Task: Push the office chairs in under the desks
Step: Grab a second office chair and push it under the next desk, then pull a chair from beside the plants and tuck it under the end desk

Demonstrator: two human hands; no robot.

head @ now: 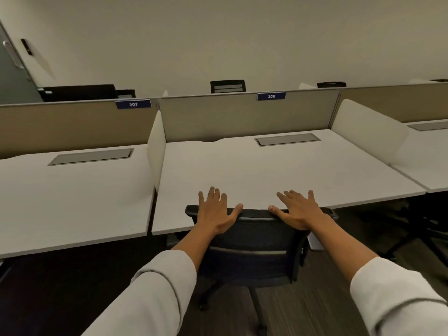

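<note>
A black mesh-backed office chair (254, 253) stands at the front edge of the white desk (254, 170) labelled 306, its seat mostly hidden beneath the desktop. My left hand (214, 210) lies flat on the left end of the backrest's top rail, fingers spread over the desk edge. My right hand (300, 209) rests the same way on the right end of the rail. Neither hand curls around the rail. The chair's dark base and a caster show on the floor below.
A second desk (72, 190), labelled 307, stands to the left, and a third desk (426, 154) to the right with another chair base (417, 229) under it. Low partition panels (242, 117) back the desks. More chair backs (228, 86) show beyond them. Dark carpet underfoot.
</note>
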